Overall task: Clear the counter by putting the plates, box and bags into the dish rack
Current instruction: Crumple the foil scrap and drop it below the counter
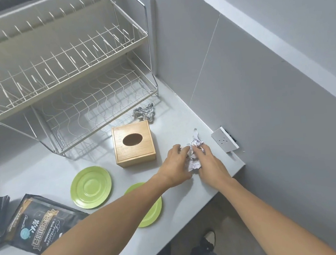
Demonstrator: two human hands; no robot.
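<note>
Two hands meet at the tabletop's (43,173) right edge: I see my left hand (176,164) and right hand (209,163) both grasping a crumpled paper (194,155), fingers closed around it from either side. The wooden box (133,144) sits just left of them, in front of the rack (62,76), whose tiers hold nothing. Two green plates (91,187) lie nearer me, one partly under my left forearm. A dark bag (42,223) lies at the left. A foil wad (145,113) rests beside the rack.
</note>
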